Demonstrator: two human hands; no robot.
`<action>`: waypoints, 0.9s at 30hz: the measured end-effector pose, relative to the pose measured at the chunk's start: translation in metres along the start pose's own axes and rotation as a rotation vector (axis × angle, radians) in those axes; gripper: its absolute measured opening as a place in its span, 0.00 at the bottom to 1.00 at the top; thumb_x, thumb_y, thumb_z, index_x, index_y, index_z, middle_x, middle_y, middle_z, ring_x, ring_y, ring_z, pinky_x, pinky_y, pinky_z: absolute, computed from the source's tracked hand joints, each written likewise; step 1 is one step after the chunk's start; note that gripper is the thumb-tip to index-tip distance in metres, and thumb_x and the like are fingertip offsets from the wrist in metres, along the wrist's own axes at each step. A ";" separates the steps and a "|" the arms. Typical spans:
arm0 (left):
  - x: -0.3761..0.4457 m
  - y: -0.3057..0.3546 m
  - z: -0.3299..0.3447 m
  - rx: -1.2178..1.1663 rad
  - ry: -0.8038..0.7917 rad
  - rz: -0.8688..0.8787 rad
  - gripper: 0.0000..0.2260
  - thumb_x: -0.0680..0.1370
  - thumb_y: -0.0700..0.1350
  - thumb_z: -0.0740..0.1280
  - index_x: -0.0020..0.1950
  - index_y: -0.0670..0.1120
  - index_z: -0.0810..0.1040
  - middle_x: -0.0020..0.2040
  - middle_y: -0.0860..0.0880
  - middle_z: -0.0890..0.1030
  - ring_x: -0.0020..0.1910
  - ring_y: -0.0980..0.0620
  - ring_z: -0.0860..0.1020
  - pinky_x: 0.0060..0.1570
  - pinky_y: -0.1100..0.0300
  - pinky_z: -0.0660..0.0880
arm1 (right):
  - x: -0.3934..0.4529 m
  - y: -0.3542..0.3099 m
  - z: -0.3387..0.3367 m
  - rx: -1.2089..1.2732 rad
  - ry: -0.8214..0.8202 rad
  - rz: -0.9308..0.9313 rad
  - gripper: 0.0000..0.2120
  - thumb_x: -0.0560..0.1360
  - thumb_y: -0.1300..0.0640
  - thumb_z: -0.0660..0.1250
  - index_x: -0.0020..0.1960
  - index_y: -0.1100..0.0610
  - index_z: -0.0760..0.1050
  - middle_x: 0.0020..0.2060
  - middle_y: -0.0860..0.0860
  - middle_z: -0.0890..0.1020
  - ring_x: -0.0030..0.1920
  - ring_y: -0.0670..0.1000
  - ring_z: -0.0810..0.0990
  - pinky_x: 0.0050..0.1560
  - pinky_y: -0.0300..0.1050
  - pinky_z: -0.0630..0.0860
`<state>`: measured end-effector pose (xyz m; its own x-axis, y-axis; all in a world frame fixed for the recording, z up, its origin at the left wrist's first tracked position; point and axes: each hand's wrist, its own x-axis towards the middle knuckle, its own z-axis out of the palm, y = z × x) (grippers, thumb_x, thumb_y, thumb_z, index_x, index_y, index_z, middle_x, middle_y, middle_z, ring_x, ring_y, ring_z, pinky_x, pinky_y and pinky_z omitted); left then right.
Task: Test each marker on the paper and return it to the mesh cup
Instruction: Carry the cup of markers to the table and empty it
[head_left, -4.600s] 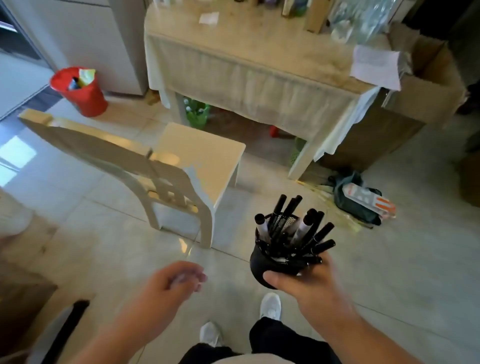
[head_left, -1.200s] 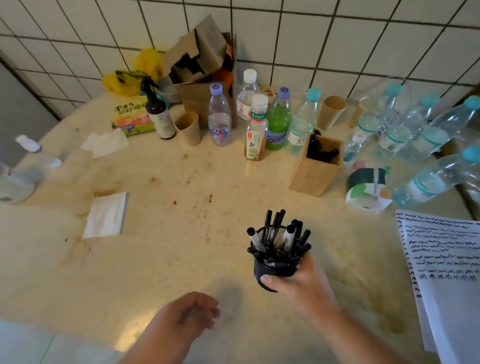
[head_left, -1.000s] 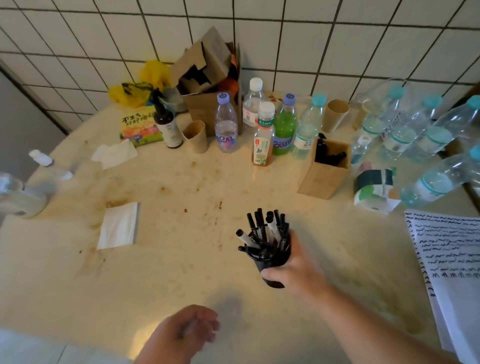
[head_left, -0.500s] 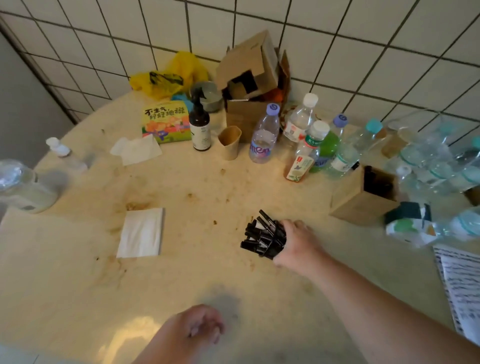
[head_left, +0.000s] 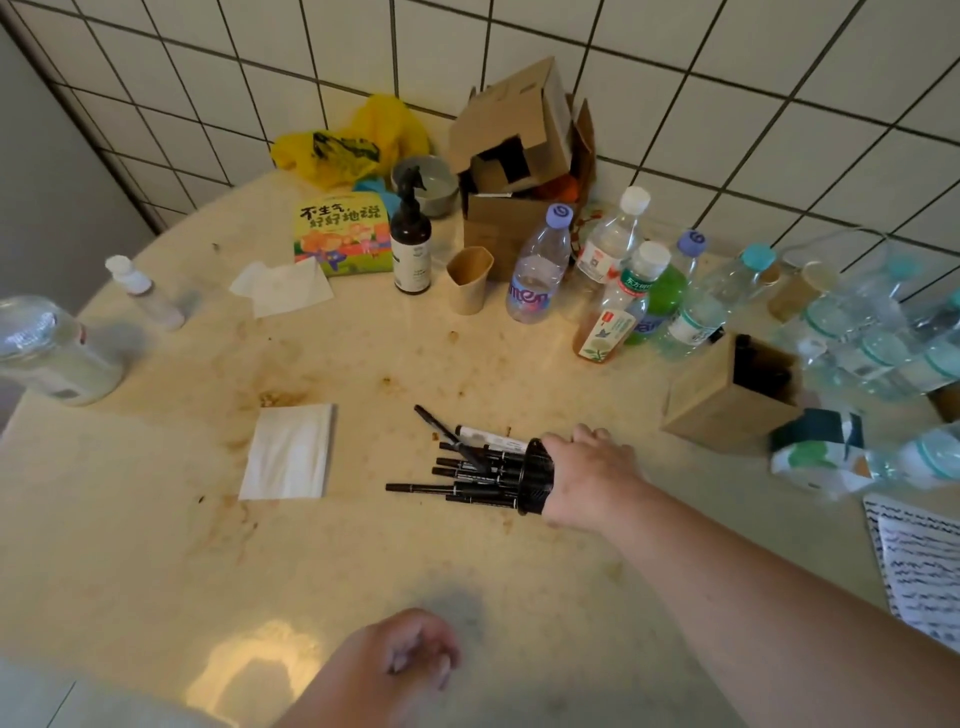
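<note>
My right hand (head_left: 589, 475) grips the black mesh cup (head_left: 537, 478), which lies tipped on its side on the stained beige table (head_left: 415, 561) with its mouth facing left. Several black markers (head_left: 467, 470) spill out of the mouth onto the tabletop, fanned toward the left; one thin one (head_left: 418, 487) sticks out furthest. A sheet of paper covered in black scribble lines (head_left: 919, 571) lies at the right edge. My left hand (head_left: 400, 662) hovers low near the table's front edge, fingers loosely curled, holding nothing.
A white napkin (head_left: 288, 452) lies left of the markers. A brown cardboard box (head_left: 732, 397) and tape roll (head_left: 815, 452) stand right of my hand. Plastic bottles (head_left: 537, 267), a paper cup (head_left: 469, 280), a spray bottle (head_left: 410, 249) and a book (head_left: 340, 234) line the tiled wall.
I walked to the table with the cup upright in my right hand. Over the last second that hand tipped the cup onto its side and the markers slid out onto the table.
</note>
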<state>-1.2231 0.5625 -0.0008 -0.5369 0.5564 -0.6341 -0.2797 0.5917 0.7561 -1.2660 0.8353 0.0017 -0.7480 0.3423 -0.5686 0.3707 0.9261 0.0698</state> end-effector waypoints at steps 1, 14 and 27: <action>0.000 -0.001 0.000 0.002 0.006 -0.003 0.06 0.78 0.40 0.67 0.46 0.47 0.84 0.45 0.47 0.86 0.40 0.61 0.82 0.45 0.70 0.74 | -0.002 0.002 0.001 0.000 -0.005 0.009 0.33 0.64 0.47 0.69 0.69 0.45 0.66 0.60 0.51 0.72 0.62 0.55 0.70 0.59 0.53 0.72; 0.011 0.006 0.009 0.005 -0.030 -0.077 0.07 0.79 0.38 0.66 0.48 0.47 0.83 0.47 0.50 0.86 0.47 0.56 0.84 0.49 0.68 0.76 | -0.022 0.051 0.013 -0.028 -0.025 0.099 0.40 0.65 0.49 0.69 0.75 0.46 0.60 0.66 0.52 0.70 0.66 0.56 0.68 0.63 0.53 0.70; 0.018 0.018 0.008 0.121 -0.070 -0.104 0.12 0.79 0.41 0.65 0.44 0.56 0.84 0.45 0.53 0.86 0.46 0.59 0.83 0.56 0.59 0.77 | -0.047 0.097 0.054 0.594 0.067 0.203 0.47 0.59 0.49 0.79 0.74 0.47 0.62 0.65 0.49 0.72 0.62 0.54 0.74 0.61 0.52 0.73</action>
<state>-1.2311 0.5874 -0.0001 -0.4523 0.5256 -0.7205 -0.2305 0.7116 0.6637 -1.1648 0.9008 -0.0091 -0.6563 0.5294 -0.5375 0.7371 0.6022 -0.3068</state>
